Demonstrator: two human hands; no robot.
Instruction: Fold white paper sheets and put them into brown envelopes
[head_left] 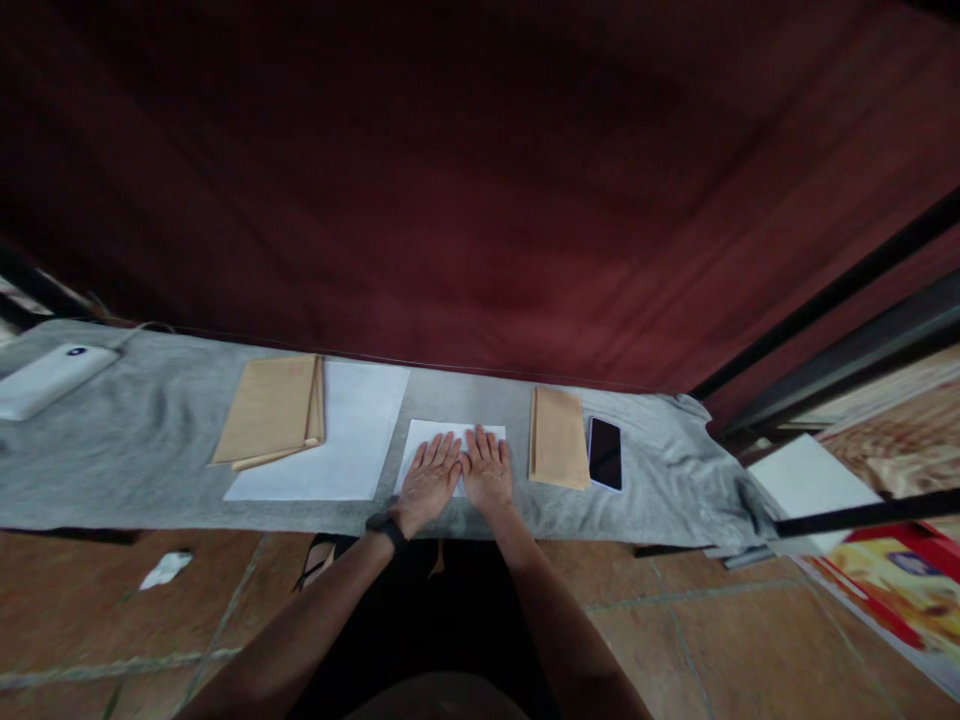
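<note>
A small white sheet of paper (411, 436), perhaps folded, lies on the grey cloth in front of me. My left hand (430, 478) rests flat on its left and middle part, fingers stretched forward. Beside it, my right hand (487, 470) is pressed flat on the right part, with the two thumbs close together. Both palms hide much of the paper. To the left are larger white sheets (352, 430), partly covered by brown envelopes (271, 400). Right of my hands sits another small stack of brown envelopes (560, 438).
A phone (605, 454) lies right of the envelope stack. At the far left is a white device (52, 380) with a cable. Grey cloth (660, 470) covers the narrow table, backed by a dark red curtain (450, 200). A colourful box (900, 590) stands at the lower right.
</note>
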